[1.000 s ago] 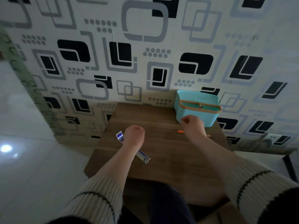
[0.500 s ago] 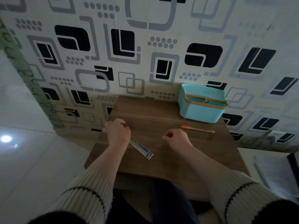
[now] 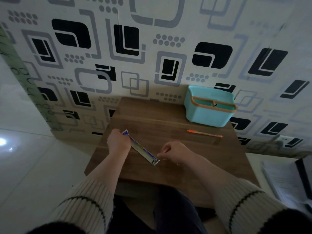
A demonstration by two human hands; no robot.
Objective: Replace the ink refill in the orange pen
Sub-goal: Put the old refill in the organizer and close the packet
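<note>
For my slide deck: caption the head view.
Left hand grips refill packet; right hand nears it; orange pen waits.

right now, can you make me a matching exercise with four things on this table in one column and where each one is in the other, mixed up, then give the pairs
Things:
1. orange pen
2. refill packet
3. teal basket
4. right hand

Places:
A. far right corner of the table, by the wall
B. lying free just in front of the basket
C. pinched at its far end by the left hand
D. at the packet's near end, fingers curled

Pairs: 1-B, 2-C, 3-A, 4-D
</note>
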